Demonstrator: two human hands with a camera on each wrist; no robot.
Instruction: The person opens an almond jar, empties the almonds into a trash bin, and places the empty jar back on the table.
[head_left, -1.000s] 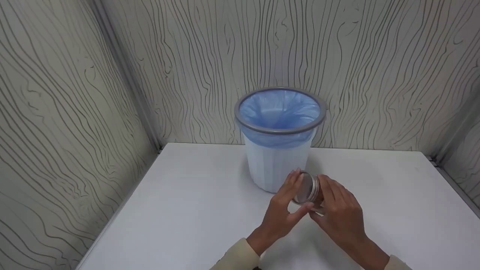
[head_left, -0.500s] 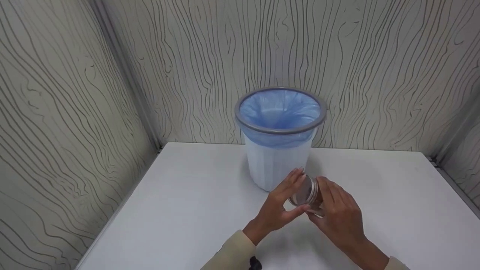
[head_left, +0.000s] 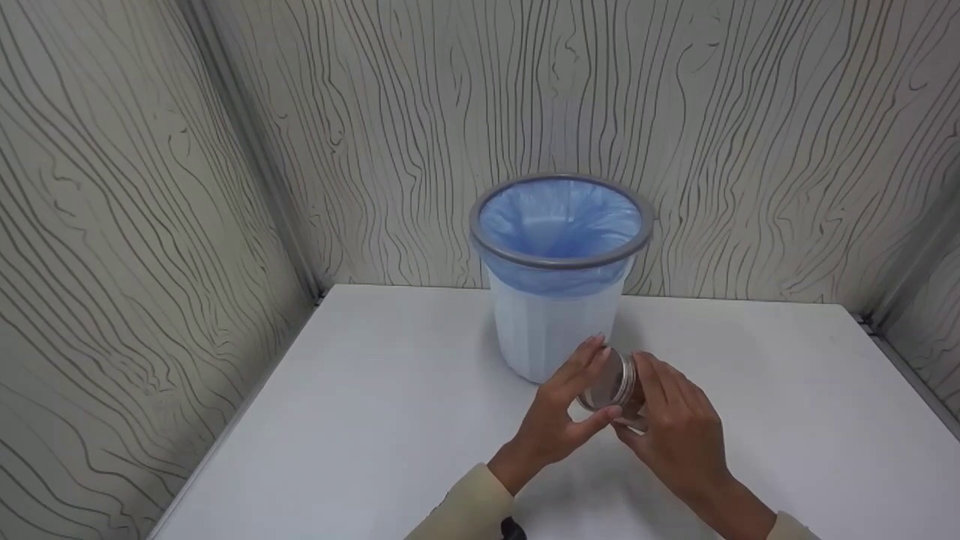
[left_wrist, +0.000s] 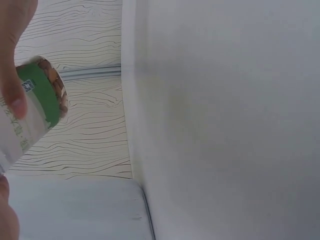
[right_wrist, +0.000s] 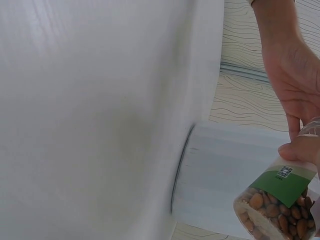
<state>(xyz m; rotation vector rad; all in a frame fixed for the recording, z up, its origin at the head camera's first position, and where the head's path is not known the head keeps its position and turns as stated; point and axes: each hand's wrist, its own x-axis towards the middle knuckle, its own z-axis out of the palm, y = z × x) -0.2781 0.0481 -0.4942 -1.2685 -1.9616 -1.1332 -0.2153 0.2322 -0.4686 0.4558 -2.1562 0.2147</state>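
Note:
A clear plastic jar of almonds (right_wrist: 277, 202) with a green and white label is held tilted in front of the bin. My right hand (head_left: 679, 424) grips the jar's body, thumb low and fingers over its far side. Around the rim of the round, see-through lid (head_left: 604, 384), which faces left, my left hand (head_left: 559, 411) holds on with fingers above and thumb below. In the left wrist view the jar's almond-filled bottom (left_wrist: 55, 85) points away from the lid end. The right hand hides much of the jar in the head view.
A white bin (head_left: 551, 330) with a grey rim and blue liner bag stands just behind the hands on a white table (head_left: 375, 420). Panels with a wood-grain pattern (head_left: 420, 135) rise behind and at both sides.
Both hands and the jar have shifted very slightly left and down, mostly in the first half second. The left hand stays at the lid and the right hand on the jar.

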